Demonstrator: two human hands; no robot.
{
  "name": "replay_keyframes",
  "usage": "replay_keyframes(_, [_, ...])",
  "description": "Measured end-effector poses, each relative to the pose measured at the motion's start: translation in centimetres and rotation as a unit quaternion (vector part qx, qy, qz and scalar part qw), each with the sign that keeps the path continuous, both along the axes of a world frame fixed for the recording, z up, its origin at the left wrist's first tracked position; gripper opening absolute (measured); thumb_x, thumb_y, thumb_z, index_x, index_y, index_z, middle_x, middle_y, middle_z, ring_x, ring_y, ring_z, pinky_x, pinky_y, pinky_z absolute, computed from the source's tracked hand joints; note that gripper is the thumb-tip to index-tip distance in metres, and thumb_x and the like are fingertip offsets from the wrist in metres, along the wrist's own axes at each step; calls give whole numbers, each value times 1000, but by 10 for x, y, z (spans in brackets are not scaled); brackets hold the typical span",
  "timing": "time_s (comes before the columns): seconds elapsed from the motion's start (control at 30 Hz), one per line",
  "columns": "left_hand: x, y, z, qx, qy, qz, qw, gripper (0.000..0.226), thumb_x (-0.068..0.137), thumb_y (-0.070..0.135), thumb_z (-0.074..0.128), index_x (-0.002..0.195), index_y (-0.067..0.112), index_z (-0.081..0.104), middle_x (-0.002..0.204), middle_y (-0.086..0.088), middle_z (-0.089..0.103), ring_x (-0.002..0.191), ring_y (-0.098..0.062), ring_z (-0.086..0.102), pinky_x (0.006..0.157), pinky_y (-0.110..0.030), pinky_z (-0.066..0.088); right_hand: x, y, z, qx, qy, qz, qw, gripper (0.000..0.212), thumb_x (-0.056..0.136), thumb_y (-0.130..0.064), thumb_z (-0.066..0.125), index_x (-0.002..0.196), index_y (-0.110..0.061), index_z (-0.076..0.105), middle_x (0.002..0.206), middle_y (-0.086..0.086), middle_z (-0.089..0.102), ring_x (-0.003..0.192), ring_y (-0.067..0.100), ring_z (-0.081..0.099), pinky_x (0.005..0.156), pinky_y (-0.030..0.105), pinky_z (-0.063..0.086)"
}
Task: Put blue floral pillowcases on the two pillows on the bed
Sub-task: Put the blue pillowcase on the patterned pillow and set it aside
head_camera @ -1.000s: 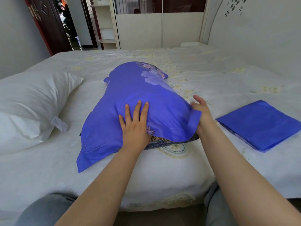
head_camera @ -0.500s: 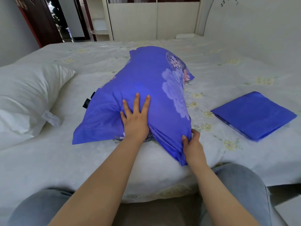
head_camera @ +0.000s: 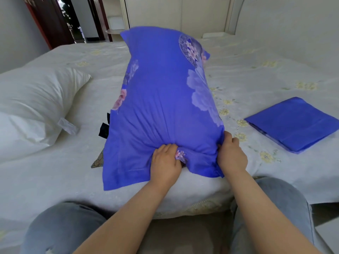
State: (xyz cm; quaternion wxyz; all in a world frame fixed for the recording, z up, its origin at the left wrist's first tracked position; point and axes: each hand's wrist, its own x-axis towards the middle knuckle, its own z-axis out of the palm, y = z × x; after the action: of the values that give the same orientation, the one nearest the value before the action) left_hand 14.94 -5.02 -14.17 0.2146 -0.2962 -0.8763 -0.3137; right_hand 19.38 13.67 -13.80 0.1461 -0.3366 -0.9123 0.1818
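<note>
Hands at the near end of a pillow being cased. Left hand (head_camera: 166, 163), fingers curled, grips a bunch of blue fabric at the open end of the blue floral pillowcase (head_camera: 165, 99); creases fan out from this grip up the cloth. Right hand (head_camera: 232, 154), also curled, grips the right near corner of the same pillowcase, thumb side uppermost. Both forearms reach in from the lower edge of the view, above knees in grey-blue trousers (head_camera: 62, 228).

The pillowcase covers a pillow that stands tilted, near end on the bed (head_camera: 55, 180) close to its edge and far end raised. Pale and pink flowers are printed along its right and left sides. At the lower left a dark patterned corner (head_camera: 97, 162) of the inner pillow shows beyond the blue cloth, and dark tabs (head_camera: 104, 129) project from the left side.

Left of it, apart, lies a bare white pillow (head_camera: 33, 107) with a small white label at its near corner. To the right, well apart, a second blue pillowcase (head_camera: 291, 125) lies folded flat on the bed's pale sheet with yellow flowers. Behind stand a dark red door (head_camera: 49, 21) and white cabinets (head_camera: 174, 13).
</note>
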Motion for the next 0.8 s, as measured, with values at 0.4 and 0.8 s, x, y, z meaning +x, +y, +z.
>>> replay_keyframes(0.4, [3, -31, 33, -245, -66, 24, 967, 27, 94, 39, 37, 74, 21, 43, 89, -4, 67, 83, -27, 61, 61, -30, 36, 27, -70, -16, 104, 105, 387, 910, 83, 83, -68, 44, 146, -16, 31, 156, -4, 22, 145, 11, 12, 119, 29, 9])
replay_keyframes(0.8, [-30, -33, 64, -231, 122, 138, 955, 89, 63, 16, 80, 142, 18, 40, 94, -11, 52, 46, -24, 45, 37, -20, 16, -4, -86, 73, 31, 152, 263, 952, 24, 88, -12, 39, 104, -6, 57, 93, 18, 65, 85, 37, 59, 68, 41, 47])
